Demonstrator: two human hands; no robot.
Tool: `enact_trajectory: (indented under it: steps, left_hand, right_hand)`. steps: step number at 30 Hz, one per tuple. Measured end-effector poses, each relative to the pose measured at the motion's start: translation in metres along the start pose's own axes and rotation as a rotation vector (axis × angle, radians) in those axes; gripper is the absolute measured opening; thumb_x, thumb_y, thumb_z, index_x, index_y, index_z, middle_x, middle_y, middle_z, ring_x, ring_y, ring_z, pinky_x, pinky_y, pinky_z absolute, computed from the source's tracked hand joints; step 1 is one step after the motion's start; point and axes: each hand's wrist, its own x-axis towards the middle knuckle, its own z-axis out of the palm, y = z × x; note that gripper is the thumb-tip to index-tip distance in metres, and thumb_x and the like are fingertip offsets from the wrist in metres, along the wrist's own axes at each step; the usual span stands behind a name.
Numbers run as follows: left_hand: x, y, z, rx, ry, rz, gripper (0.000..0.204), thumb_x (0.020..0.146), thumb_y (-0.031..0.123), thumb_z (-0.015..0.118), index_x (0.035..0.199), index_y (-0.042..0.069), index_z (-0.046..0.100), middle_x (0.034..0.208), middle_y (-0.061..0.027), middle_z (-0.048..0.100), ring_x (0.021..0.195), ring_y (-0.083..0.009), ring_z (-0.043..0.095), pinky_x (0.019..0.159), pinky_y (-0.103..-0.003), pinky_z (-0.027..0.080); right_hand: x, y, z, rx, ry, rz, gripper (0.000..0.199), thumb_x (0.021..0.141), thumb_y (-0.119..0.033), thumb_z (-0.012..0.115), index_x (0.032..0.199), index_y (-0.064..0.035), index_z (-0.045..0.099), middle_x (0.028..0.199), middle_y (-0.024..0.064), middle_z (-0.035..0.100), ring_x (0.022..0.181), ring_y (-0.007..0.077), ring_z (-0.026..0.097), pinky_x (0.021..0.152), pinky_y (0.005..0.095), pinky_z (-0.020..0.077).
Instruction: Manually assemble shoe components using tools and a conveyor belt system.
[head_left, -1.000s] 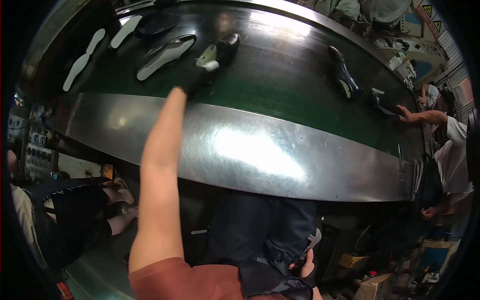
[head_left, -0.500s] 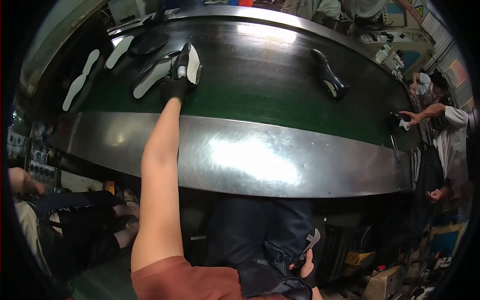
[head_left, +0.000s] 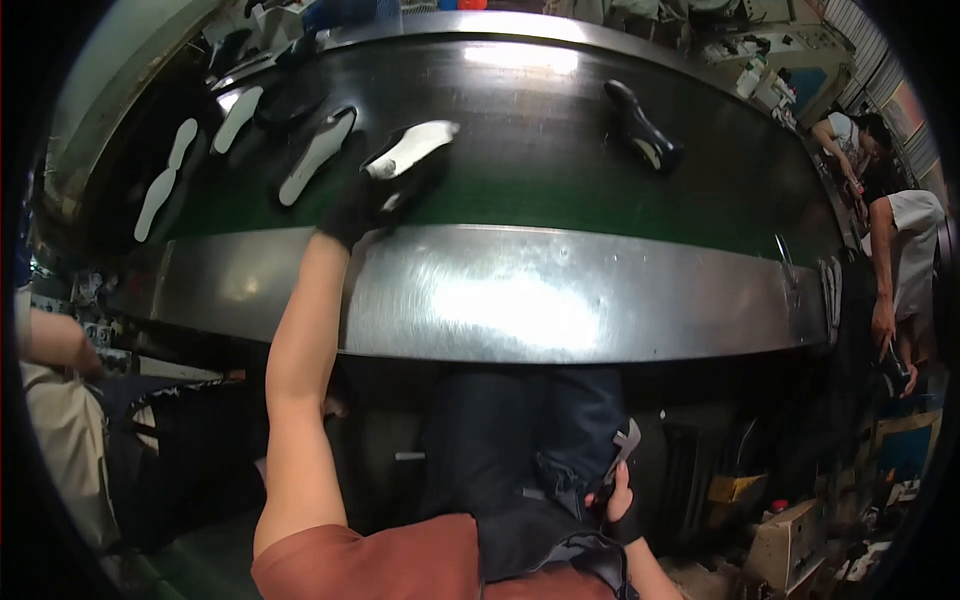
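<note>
My left hand (head_left: 350, 212), in a black glove, reaches over the dark green belt. Its fingers are closed on a black shoe (head_left: 412, 150), whose pale sole faces up; blur hides the exact grip. Left of that shoe lies a second dark shoe (head_left: 318, 160), also pale sole up. Low in front of my lap, my right hand (head_left: 622, 495) is closed around a metal tool (head_left: 627, 438) with a forked, wrench-like head. This hand wears dark covering at the palm and wrist, with bare fingers showing.
Pale insoles (head_left: 156, 200) and another pale sole (head_left: 238, 118) lie farther left. A black shoe (head_left: 645, 128) rests on the belt's right side. A bare metal ledge (head_left: 500, 300) runs along my side. Co-workers are at right, one holding a dark shoe (head_left: 893, 375); another person sits at left.
My left hand has pulled one shoe away from the pair and turned it to the right, sole up. The other shoe stays on the belt. At right, a co-worker's shoe has left the belt.
</note>
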Motion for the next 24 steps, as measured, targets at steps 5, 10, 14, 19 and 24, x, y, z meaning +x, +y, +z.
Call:
enact_trajectory:
  steps: [5,10,14,19,24]
  left_hand:
    - [-0.136,0.179,0.096,-0.487,0.28,-0.178,0.077,0.065,0.021,0.08,0.133,-0.003,0.055,0.13,-0.0147,0.061,0.123,-0.0246,0.056,0.106,-0.037,0.042]
    - [-0.179,0.243,0.163,-0.453,-0.18,-0.131,0.063,0.06,0.009,0.083,0.119,0.002,0.063,0.119,-0.0102,0.063,0.113,-0.0218,0.059,0.099,-0.037,0.046]
    - [-0.203,0.266,0.23,-0.357,-0.149,-0.023,0.054,0.069,0.004,0.081,0.121,0.003,0.063,0.123,-0.0081,0.061,0.116,-0.0204,0.057,0.099,-0.035,0.045]
    - [-0.214,0.282,0.25,-0.451,-0.143,-0.052,0.036,0.08,0.006,0.072,0.115,0.003,0.065,0.122,-0.0075,0.061,0.119,-0.0213,0.056,0.103,-0.036,0.041]
    - [-0.232,0.272,0.269,-0.755,-0.041,0.035,0.037,0.099,0.036,0.05,0.113,0.004,0.062,0.113,-0.0063,0.063,0.118,-0.0204,0.054,0.109,-0.037,0.036]
  right_hand:
    - [-0.001,-0.005,-0.001,0.105,0.009,-0.003,0.084,0.089,-0.076,0.04,0.078,0.0036,0.065,0.06,0.0144,0.062,0.053,0.0232,0.062,0.055,0.0311,0.0496]
    - [-0.006,0.0,-0.005,0.074,-0.029,-0.033,0.084,0.09,-0.076,0.04,0.076,0.0026,0.066,0.062,0.0145,0.064,0.054,0.023,0.062,0.057,0.0303,0.0499]
    - [-0.032,-0.005,-0.003,0.006,-0.05,-0.042,0.085,0.091,-0.076,0.038,0.073,0.0015,0.068,0.064,0.0134,0.065,0.059,0.0222,0.063,0.061,0.0299,0.0507]
    - [-0.09,-0.025,-0.011,-0.126,-0.303,-0.172,0.07,0.1,-0.062,0.037,0.082,-0.0016,0.068,0.068,0.0094,0.066,0.063,0.0187,0.062,0.066,0.03,0.0504]
    - [-0.122,-0.053,-0.002,-0.253,-0.753,-0.35,0.045,0.106,-0.038,0.041,0.114,-0.0002,0.065,0.108,0.0055,0.065,0.101,0.0124,0.056,0.093,0.0272,0.0426]
